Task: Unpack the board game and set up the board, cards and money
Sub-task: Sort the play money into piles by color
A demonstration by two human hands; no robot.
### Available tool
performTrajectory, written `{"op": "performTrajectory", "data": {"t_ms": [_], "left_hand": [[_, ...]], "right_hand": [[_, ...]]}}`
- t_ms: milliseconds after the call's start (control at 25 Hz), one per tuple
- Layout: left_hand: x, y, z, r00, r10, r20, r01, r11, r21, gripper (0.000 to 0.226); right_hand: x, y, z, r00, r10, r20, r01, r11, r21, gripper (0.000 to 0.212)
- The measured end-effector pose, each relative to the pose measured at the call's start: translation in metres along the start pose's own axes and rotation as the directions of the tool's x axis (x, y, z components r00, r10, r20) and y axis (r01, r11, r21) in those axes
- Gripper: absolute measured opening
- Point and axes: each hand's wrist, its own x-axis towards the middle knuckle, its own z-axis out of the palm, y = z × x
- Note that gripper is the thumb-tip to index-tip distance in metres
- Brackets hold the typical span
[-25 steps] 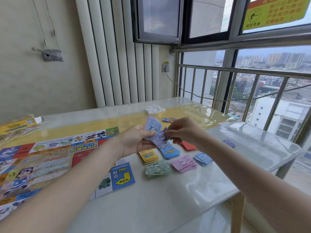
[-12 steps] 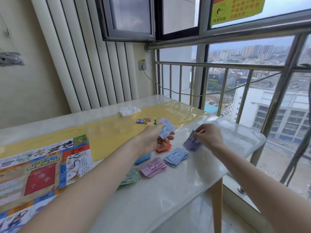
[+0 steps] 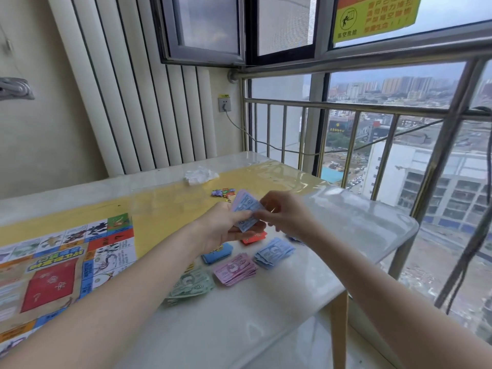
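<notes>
Both hands meet mid-frame over the table. Left hand grips a small fan of blue notes; right hand pinches the fan's right edge with its fingertips. Below the hands, sorted stacks lie apart: green notes, pink notes, blue stack, blue cards, red cards partly hidden. Board lies flat at left edge. Small colourful pieces sit just above the hands.
</notes>
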Motion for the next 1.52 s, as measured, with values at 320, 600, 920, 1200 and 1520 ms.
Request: {"op": "performTrajectory", "data": {"t_ms": [320, 600, 920, 1200, 1520], "left_hand": [[-0.02, 0.001, -0.028, 0.996, 0.041, -0.074, -0.048, 0.995, -0.087, 0.015], [-0.029, -0.001, -0.028, 0.98, 0.08, -0.185, -0.08, 0.997, 0.009, 0.014], [-0.032, -0.005, -0.009, 0.974, 0.098, -0.205, -0.096, 0.995, 0.017, 0.016], [-0.032, -0.006, -0.005, 0.98, 0.061, -0.189, -0.068, 0.997, -0.031, 0.012], [-0.031, -0.01, -0.022, 0.976, 0.046, -0.211, -0.063, 0.995, -0.073, 0.018]], "right_hand": [[0.001, -0.019, 0.006, 0.998, 0.038, 0.048, -0.049, 0.966, 0.252, 0.02], [-0.005, -0.032, 0.005, 0.995, 0.079, 0.067, -0.09, 0.979, 0.184, 0.015], [-0.019, -0.03, -0.009, 0.986, 0.145, 0.084, -0.162, 0.949, 0.27, 0.013], [-0.018, -0.027, -0.005, 0.988, 0.142, 0.058, -0.15, 0.972, 0.181, 0.007], [-0.026, 0.003, -0.025, 0.963, 0.27, 0.025, -0.265, 0.921, 0.284, 0.014]]}}
